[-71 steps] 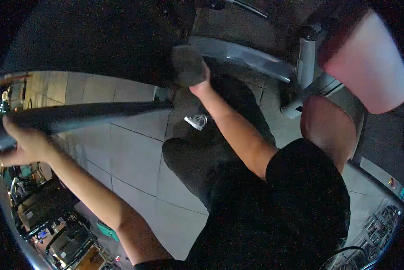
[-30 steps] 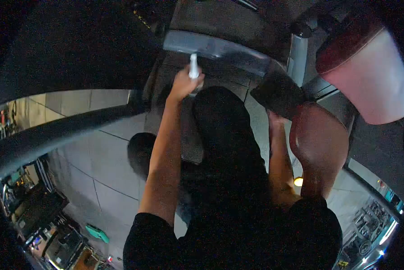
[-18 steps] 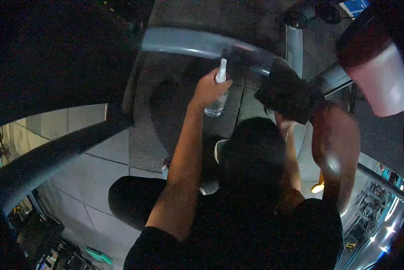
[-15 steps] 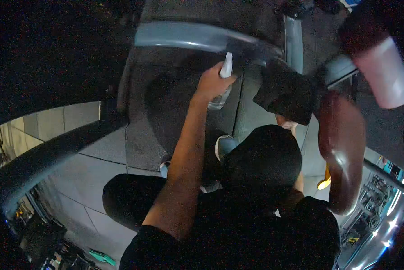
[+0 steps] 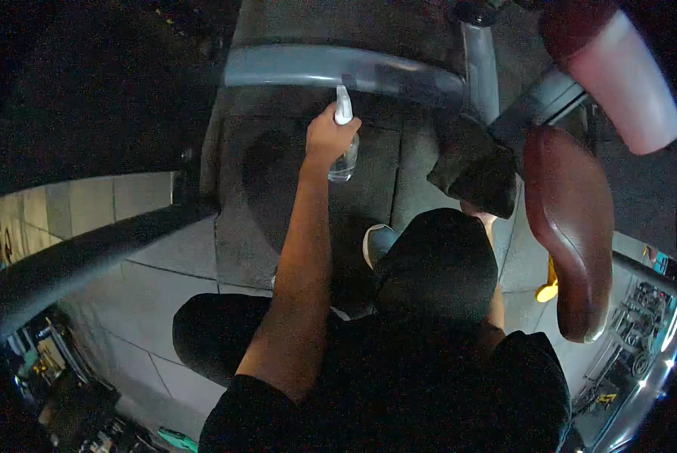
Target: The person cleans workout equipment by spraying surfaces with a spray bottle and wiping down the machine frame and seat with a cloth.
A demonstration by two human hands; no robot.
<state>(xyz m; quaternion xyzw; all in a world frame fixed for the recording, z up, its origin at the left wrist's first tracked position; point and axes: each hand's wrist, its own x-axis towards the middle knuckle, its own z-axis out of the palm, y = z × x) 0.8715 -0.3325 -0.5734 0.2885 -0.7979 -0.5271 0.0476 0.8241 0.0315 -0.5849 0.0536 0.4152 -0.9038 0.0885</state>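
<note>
My left hand [image 5: 329, 142] is wrapped round the neck of a clear spray bottle [image 5: 342, 162] with a white trigger head. The nozzle points up at the grey curved metal tube [image 5: 301, 66] of a machine frame, just short of its lower edge. A dark cloth [image 5: 474, 177] hangs over my right hand [image 5: 480, 213], which grips it from below. Most of the right fingers are hidden by the cloth, and my knee covers part of the wrist. The cloth is close below the joint of the tube and a grey upright post [image 5: 482, 72].
A brown padded seat [image 5: 572, 226] stands close at my right, with a pinkish pad [image 5: 629, 90] above it. A yellow lever [image 5: 547, 291] sticks out under the seat. Dark frame bars [image 5: 104, 245] run along my left over grey floor tiles [image 5: 165, 264].
My left hand has moved left with the spray bottle, which now stands more upright. The cloth in my right hand has shifted only slightly. The whole view has turned a little.
</note>
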